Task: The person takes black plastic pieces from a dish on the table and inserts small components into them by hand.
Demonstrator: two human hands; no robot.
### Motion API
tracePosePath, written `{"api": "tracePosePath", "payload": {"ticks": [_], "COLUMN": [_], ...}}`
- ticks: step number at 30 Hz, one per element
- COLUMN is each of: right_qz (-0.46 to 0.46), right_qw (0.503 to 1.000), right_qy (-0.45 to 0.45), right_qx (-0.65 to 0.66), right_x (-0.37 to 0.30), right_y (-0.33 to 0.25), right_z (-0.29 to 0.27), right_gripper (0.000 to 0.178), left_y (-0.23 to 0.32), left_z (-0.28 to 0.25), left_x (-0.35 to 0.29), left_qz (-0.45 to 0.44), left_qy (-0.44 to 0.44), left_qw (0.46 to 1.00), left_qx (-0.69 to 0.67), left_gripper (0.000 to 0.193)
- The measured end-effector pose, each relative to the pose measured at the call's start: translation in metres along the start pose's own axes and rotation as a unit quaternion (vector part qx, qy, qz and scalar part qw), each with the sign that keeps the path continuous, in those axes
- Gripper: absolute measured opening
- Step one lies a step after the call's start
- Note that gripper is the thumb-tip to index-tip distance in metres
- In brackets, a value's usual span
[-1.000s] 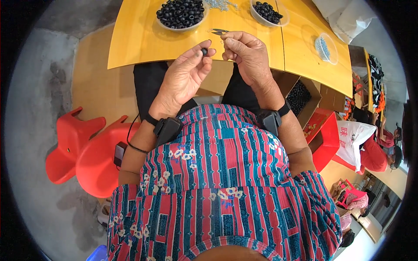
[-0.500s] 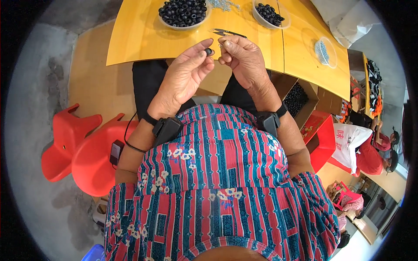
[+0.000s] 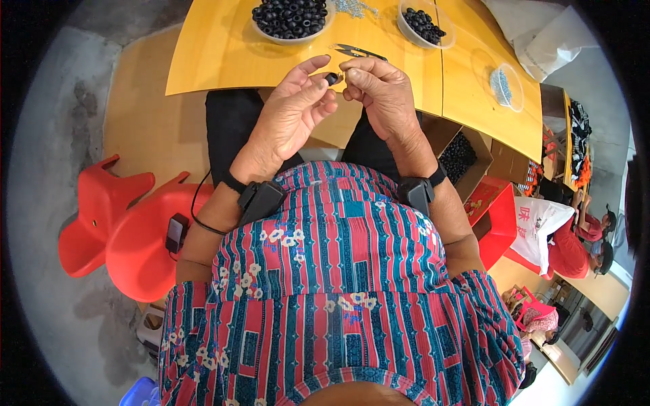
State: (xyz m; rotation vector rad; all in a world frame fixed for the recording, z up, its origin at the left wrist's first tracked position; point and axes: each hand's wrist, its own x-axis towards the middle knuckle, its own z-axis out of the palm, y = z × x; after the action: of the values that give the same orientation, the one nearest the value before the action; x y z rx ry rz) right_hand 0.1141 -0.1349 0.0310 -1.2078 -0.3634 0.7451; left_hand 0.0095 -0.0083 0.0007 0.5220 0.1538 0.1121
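My left hand holds a small round black plastic part with a hole between thumb and fingertips. Close beside it, my right hand pinches something tiny at the part's edge, too small to make out. Both hands are raised over the near edge of the yellow table. Just beyond the fingertips lie black-handled thread snips. Farther back stands a clear bowl heaped with similar black parts.
To the right are a second tub of black parts and a tub of pale blue pieces. More blue pieces lie loose at the back. A cardboard box and red box stand below; red chairs stand left.
The black part has turned so its hole shows, and it has moved slightly right, toward my right fingertips. My hands are closer together.
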Motion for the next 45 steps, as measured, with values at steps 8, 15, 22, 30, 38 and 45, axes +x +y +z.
{"api": "tracePosePath", "payload": {"ticks": [8, 15, 22, 30, 38, 45], "right_qz": [-0.056, -0.079, -0.091, -0.076, -0.069, -0.078], "right_qw": [0.992, 0.983, 0.987, 0.990, 0.984, 0.963], "right_qy": [-0.004, -0.016, -0.041, -0.067, -0.071, -0.085], "right_qx": [-0.117, -0.164, -0.125, -0.095, -0.151, -0.243], "right_x": [0.001, -0.002, -0.004, -0.007, -0.007, -0.009], "right_y": [-0.002, -0.003, -0.001, -0.003, -0.005, -0.008], "right_z": [-0.002, -0.004, -0.009, -0.007, -0.003, 0.002], "right_gripper": [0.013, 0.012, 0.012, 0.018, 0.022, 0.022], "left_y": [-0.001, 0.004, 0.007, 0.004, 0.000, 0.000], "left_z": [0.003, 0.013, 0.021, 0.018, 0.011, 0.007], "left_x": [0.001, -0.001, -0.003, -0.005, -0.008, -0.011], "left_qz": [0.013, 0.094, 0.174, 0.149, 0.068, 0.027], "left_qy": [0.002, 0.030, 0.013, -0.003, 0.002, -0.012], "left_qw": [1.000, 0.981, 0.938, 0.954, 0.993, 0.997], "left_qx": [0.028, 0.170, 0.301, 0.261, 0.094, 0.068], "left_gripper": [0.042, 0.043, 0.048, 0.047, 0.045, 0.046]}}
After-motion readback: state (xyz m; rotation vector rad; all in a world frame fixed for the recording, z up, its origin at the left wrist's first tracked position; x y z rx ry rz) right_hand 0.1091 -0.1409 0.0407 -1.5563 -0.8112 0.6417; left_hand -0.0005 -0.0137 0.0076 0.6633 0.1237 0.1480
